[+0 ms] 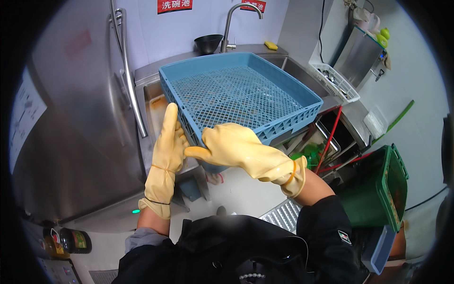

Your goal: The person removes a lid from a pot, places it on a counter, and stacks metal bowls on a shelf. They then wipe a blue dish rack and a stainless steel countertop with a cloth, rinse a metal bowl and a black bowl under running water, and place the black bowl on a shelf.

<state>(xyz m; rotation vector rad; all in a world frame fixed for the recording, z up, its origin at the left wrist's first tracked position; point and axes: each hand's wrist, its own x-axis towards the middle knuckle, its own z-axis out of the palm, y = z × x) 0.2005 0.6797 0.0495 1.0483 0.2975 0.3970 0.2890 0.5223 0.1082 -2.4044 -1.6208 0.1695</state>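
A blue plastic dishwasher rack (234, 92) with a lattice bottom lies over a stainless steel sink (152, 96); nothing stands in it. My left hand (168, 145), in a cream rubber glove with bands at the wrist, is against the rack's left side, thumb or finger pointing up and the other fingers curled at the wall. My right hand (228, 145), gloved alike, grips the rack's near left corner from above. Behind the rack rise a curved steel faucet (228, 26) and a black bowl (208, 44).
A yellow sponge (271, 45) lies on the sink's back ledge. To the right are a white basket (335, 81) of metal utensils, a red hose (330, 138) and a green bin (376, 188). A steel machine wall (81, 117) with a bent tubular handle (129, 81) stands left.
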